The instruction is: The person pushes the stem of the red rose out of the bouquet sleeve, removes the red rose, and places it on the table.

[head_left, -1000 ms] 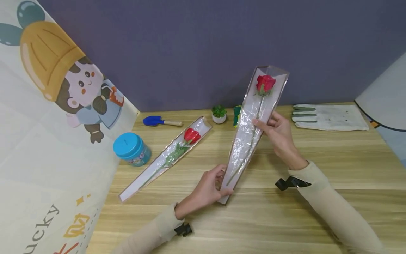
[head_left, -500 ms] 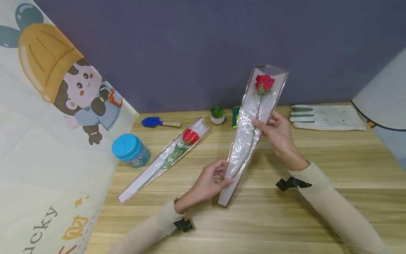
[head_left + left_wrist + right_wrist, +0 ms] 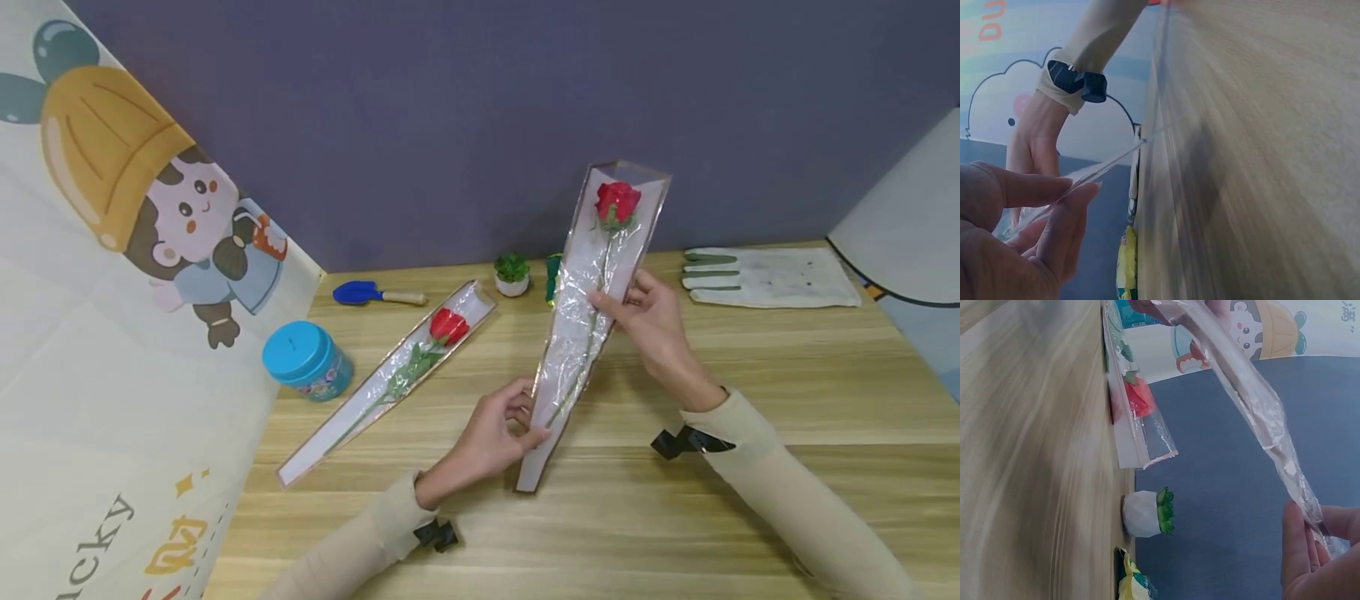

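Observation:
A long tapered flower sleeve (image 3: 551, 367), clear in front and white behind, is held tilted above the table with a red rose (image 3: 617, 204) inside. My left hand (image 3: 491, 433) pinches its narrow lower part between thumb and fingers. Higher up, my right hand (image 3: 652, 329) grips the sleeve's right edge, thumb across the front. From the left wrist the sleeve (image 3: 1107, 165) appears nearly edge-on between the fingertips. The right wrist view catches the sleeve (image 3: 1254, 403) from the side, off the tabletop. A second sleeved rose (image 3: 448, 327) lies diagonally on the table to the left.
Left of the lying rose stands a blue lidded tub (image 3: 307, 360). Along the back edge are a small blue trowel (image 3: 378, 293), a potted succulent (image 3: 512, 273), a partly hidden green packet (image 3: 553, 279) and a pale work glove (image 3: 772, 277). A dark wall (image 3: 480, 125) rises behind.
My left hand has shifted its hold slightly up the sleeve, so more of the narrow end shows below it. The sleeve's top has moved a little left and down.

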A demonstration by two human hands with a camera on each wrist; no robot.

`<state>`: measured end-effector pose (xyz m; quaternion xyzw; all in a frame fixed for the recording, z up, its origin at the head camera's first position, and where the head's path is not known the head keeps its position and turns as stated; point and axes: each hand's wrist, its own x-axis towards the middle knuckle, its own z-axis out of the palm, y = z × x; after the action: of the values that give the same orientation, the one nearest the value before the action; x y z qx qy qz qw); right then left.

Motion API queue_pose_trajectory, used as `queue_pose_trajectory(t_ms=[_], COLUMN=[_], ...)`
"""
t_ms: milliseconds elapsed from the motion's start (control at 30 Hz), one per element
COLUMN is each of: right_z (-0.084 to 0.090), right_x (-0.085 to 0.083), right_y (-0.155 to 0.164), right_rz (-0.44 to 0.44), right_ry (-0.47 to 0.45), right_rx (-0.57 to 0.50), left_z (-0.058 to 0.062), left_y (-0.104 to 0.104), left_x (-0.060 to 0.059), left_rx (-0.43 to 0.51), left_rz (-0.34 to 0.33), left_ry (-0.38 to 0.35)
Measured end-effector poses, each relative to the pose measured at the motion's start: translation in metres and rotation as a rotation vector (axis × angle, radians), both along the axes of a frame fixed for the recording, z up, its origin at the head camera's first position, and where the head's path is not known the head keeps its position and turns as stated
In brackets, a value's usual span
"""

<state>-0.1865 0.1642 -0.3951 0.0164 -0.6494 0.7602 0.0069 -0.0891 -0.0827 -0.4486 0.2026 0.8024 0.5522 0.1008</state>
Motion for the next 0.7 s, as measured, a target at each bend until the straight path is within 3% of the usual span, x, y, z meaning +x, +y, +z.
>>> queue_pose_trajectory(t_ms=[700], right_z=[-0.007], right_x=[0.011], right_y=[-0.010], right_rz=[0.017], right_ry=[0.011], right_rx=[0.016], left_z=[0.004], left_y=[-0.001], left_x=[-0.004], left_rx=[0.031], left_rz=[0.050], left_ry=[-0.021])
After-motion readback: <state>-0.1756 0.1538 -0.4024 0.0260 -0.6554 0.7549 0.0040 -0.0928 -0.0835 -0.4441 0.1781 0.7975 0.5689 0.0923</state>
